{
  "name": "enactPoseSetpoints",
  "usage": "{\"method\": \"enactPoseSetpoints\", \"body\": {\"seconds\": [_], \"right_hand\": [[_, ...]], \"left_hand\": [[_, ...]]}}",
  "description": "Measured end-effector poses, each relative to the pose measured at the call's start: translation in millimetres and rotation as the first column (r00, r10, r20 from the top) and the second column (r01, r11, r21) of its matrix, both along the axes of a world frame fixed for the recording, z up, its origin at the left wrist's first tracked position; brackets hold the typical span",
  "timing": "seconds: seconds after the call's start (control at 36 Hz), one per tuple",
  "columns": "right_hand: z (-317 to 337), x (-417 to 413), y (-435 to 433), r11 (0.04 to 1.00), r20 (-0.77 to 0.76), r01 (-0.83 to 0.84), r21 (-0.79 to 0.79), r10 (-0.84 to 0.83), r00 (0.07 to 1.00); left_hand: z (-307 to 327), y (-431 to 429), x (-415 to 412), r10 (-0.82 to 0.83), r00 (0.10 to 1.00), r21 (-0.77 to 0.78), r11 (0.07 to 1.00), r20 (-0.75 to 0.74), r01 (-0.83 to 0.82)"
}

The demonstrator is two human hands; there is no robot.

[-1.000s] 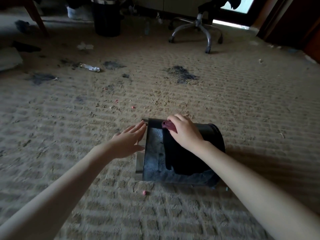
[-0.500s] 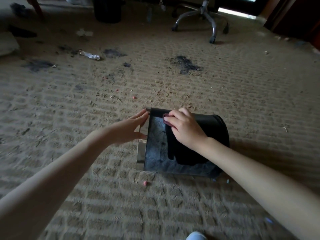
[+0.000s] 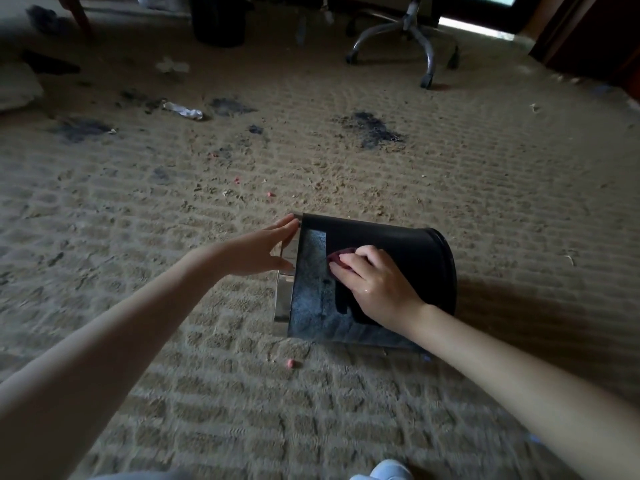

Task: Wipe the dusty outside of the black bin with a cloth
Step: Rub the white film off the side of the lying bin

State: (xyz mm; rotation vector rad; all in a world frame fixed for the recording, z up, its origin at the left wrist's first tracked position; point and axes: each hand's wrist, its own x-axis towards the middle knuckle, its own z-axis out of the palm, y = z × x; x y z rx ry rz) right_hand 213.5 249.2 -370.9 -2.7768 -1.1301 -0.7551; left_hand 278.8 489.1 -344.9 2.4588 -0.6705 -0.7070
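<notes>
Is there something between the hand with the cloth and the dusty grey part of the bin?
Nothing visible does. The cloth under the right hand lies on the black bin, directly beside the dusty strip. The left hand touches the rim, left of that strip, not across it.

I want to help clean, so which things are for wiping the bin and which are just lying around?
For the job: black bin, red cloth, right hand, left hand.
Just lying about: chair base, crumpled wrapper, pink scrap.
</notes>
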Motion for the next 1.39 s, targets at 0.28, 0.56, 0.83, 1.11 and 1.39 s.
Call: {"method": "enactPoseSetpoints", "body": {"seconds": [0.28,0.56,0.83,1.11,1.39], "right_hand": [[-2,-18,-10,0.985,-0.001,-0.071,-0.155,0.072,0.997],[70,65,19,0.956,-0.395,0.246,0.161,-0.166,0.904],[41,53,26,0.970,-0.474,0.195,0.144,-0.106,0.874],[37,-11,20,0.998,-0.410,-0.062,-0.018,0.049,0.911],[70,64,17,0.937,-0.612,0.271,0.221,-0.083,0.786]], "left_hand": [[7,-2,15,-0.005,1.000,0.021,1.000,0.002,0.005],[2,-3,9,0.012,1.000,-0.026,1.000,0.014,-0.012],[-3,2,8,0.033,0.999,-0.063,0.998,0.025,-0.031],[1,-1,1,0.073,0.997,-0.076,0.995,0.033,-0.070],[-7,3,0,0.090,0.996,-0.153,0.984,-0.015,-0.091]]}}
